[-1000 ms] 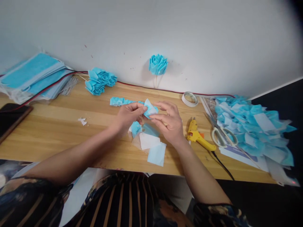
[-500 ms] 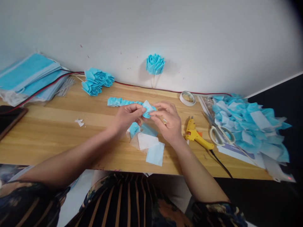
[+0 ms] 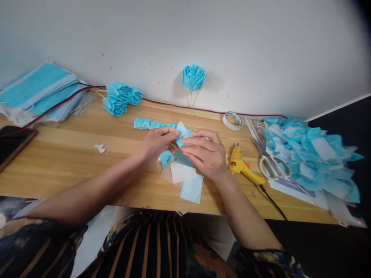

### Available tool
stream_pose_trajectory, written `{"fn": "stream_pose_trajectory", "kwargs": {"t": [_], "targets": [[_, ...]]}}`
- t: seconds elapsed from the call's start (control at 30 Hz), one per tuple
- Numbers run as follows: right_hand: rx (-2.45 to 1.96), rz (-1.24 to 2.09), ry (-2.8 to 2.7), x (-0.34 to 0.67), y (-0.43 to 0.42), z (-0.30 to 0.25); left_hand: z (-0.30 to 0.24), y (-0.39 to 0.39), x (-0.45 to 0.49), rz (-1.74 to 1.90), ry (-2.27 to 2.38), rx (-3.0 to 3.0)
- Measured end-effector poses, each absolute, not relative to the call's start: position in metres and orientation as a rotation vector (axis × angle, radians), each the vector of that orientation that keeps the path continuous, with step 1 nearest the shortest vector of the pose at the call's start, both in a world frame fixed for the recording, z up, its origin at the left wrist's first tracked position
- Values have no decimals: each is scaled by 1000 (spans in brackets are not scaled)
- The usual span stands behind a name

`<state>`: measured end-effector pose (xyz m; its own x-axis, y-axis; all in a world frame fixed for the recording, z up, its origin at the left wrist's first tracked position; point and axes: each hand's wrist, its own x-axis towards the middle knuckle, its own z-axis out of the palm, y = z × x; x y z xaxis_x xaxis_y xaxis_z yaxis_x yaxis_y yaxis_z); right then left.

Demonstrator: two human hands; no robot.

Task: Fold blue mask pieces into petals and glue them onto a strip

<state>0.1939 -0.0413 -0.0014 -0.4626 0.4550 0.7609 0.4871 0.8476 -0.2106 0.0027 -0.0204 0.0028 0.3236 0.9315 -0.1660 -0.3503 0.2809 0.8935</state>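
Observation:
Between both hands, above the middle of the table, is a small folded piece of blue and white mask fabric (image 3: 183,134). My left hand (image 3: 160,141) pinches its left side between thumb and forefinger. From the right, the fingers of my right hand (image 3: 206,150) close on the same piece; its thumb is hidden. Just behind lies a row of folded blue petals (image 3: 150,124), partly covered by the hands. Under them are a crumpled blue piece (image 3: 166,157), a white square (image 3: 182,172) and a pale blue square (image 3: 191,188).
Finished blue flowers (image 3: 120,97) lie at the back, and one flower (image 3: 193,78) stands against the wall. To the right are tape (image 3: 232,120), a yellow glue gun (image 3: 243,166), scissors (image 3: 274,166) and a fabric heap (image 3: 310,154). Masks (image 3: 43,87) and a phone (image 3: 14,143) are left.
The fingers of my right hand have come down flatter over the fabric piece, which has turned slightly. My left hand keeps its pinch. The whole view has shifted a little.

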Motion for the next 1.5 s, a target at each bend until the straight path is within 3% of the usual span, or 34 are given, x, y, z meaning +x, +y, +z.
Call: {"fn": "stream_pose_trajectory", "kwargs": {"t": [0.6,0.87,1.17,1.5], "targets": [[-1018,324,-1847,181,-48,-7,4,-23,3,1047,927,1103],[-801,129,-2011,190,-42,-2,1,-19,2,1023,830,955],[-852,-42,-2264,203,-35,-2,-3,-18,-2,948,745,858],[-852,18,-2161,194,-36,-6,5,-22,2,916,863,987]]}}
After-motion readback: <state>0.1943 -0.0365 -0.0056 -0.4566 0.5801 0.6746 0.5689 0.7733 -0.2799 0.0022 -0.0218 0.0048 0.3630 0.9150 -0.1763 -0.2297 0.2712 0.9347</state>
